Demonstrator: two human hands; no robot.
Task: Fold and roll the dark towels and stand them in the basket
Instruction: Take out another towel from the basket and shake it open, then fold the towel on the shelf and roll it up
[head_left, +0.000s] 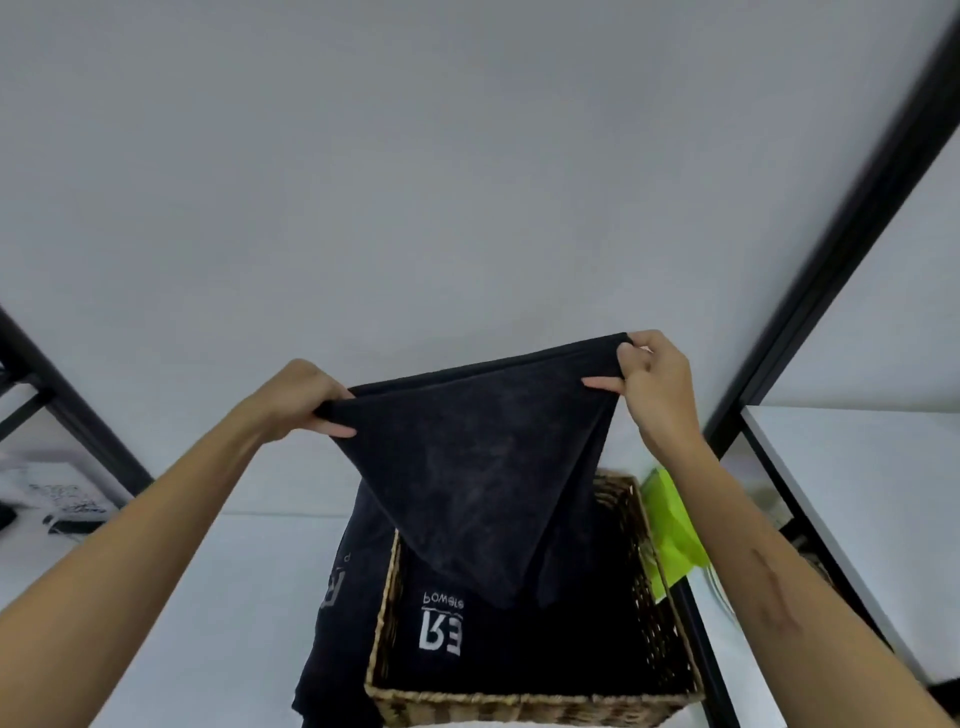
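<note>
A dark towel (483, 467) hangs in the air above the wicker basket (519, 704), stretched along its top edge. My left hand (301, 397) pinches its left corner and my right hand (652, 382) pinches its right corner, which is a little higher. The towel's lower tip dangles into the basket. Inside the basket lies another dark towel with white lettering (441, 629). A further dark towel (337, 597) drapes over the basket's left side onto the table.
The basket stands on a white table (208, 597). A bright green cloth (670, 530) lies just right of the basket. Black frame posts (831, 249) rise at right and left. Small objects (62, 504) sit at the far left.
</note>
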